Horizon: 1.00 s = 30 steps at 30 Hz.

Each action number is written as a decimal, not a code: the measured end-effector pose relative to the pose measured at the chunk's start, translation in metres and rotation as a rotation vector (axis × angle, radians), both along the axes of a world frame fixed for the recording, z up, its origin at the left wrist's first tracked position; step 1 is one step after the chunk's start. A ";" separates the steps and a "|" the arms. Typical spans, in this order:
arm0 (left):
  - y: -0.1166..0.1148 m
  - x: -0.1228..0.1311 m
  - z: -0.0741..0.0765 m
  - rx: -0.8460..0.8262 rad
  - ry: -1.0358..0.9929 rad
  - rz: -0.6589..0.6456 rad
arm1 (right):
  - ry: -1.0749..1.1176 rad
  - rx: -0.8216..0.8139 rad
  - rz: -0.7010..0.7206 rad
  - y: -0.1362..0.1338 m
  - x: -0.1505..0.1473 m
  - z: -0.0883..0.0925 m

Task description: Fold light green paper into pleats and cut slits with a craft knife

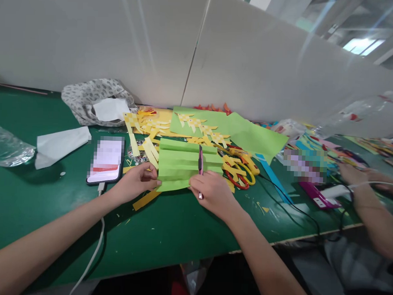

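Note:
A light green sheet of paper [186,164] with several crosswise creases lies in front of me. My left hand [140,180] is closed, its thumb and fingers pinching the sheet's lower left corner. My right hand [212,193] is closed around a slim pink and dark pen-like tool [200,160], whose exact kind I cannot make out. The tool's dark end points away from me over the sheet's right part. The fingertips of that hand touch the sheet's lower edge. Yellow paper strips [144,200] stick out from under the sheet.
A phone [105,161] with a white cable lies left. Red- and yellow-handled scissors [242,179] and a yellow-handled tool [250,163] lie right. Behind are woven yellow paper shapes [189,121], more green paper [258,136] and a patterned cloth bag [98,96]. Another person's hands [353,176] work at far right.

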State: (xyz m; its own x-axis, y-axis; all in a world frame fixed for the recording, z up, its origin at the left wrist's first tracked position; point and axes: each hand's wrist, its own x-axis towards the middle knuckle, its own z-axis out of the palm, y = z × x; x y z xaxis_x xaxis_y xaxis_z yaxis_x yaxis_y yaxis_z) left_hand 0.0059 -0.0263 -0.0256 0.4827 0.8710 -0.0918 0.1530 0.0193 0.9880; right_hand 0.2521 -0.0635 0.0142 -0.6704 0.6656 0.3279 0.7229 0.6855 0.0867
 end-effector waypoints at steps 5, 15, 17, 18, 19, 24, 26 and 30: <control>-0.003 0.000 0.002 0.007 0.043 0.061 | 0.057 -0.080 0.025 -0.001 -0.005 0.001; -0.006 0.000 0.009 0.043 0.092 0.134 | 0.036 -0.154 -0.074 0.003 0.015 0.004; -0.006 0.000 0.011 0.036 0.069 0.172 | 0.020 -0.108 -0.095 0.002 0.022 0.007; -0.007 0.001 0.011 0.034 0.058 0.187 | 0.013 -0.076 -0.095 0.000 0.025 0.008; -0.007 0.001 0.011 0.031 0.049 0.194 | 0.005 -0.042 -0.089 -0.002 0.027 0.007; -0.014 0.005 0.008 0.057 0.099 0.051 | -0.041 0.152 -0.060 -0.014 0.029 -0.007; -0.015 0.004 0.008 0.134 0.187 0.029 | -0.068 0.207 -0.068 -0.016 0.029 -0.016; -0.013 0.000 0.011 0.328 0.311 0.088 | -0.070 0.185 -0.103 -0.013 0.033 -0.024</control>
State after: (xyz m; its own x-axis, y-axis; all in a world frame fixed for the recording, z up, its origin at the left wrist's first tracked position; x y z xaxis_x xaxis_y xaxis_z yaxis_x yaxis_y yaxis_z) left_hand 0.0063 -0.0394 -0.0149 0.3985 0.9147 0.0672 0.4550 -0.2608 0.8514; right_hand 0.2851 -0.0770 -0.0099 -0.6271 0.6647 0.4061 0.7763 0.5760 0.2561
